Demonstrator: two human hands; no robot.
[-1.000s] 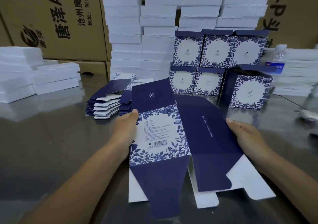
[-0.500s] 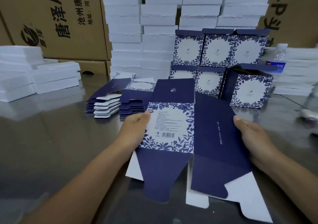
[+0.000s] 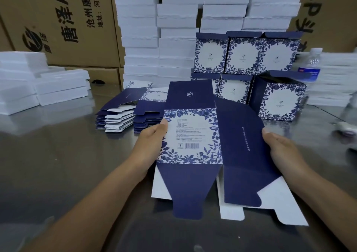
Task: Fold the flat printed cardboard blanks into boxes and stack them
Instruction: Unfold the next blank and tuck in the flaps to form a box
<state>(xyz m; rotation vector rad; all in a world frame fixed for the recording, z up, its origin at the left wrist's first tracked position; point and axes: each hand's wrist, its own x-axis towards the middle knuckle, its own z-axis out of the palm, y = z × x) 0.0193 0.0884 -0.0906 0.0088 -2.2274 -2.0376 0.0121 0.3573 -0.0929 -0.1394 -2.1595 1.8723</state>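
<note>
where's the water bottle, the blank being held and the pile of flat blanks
water bottle (image 3: 309, 73): head view, on its blue label
held blank (image 3: 190, 133): head view, on its white text panel
pile of flat blanks (image 3: 119, 100): head view, on its navy top sheet

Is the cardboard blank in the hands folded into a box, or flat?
Partly opened: the cardboard blank is not yet a box; its two panels meet at an angle, and its bottom flaps hang unfolded.

Six folded boxes (image 3: 282, 101), two piles of blanks (image 3: 116, 116), one held blank (image 3: 191, 135), one bottle (image 3: 312, 66).
</note>
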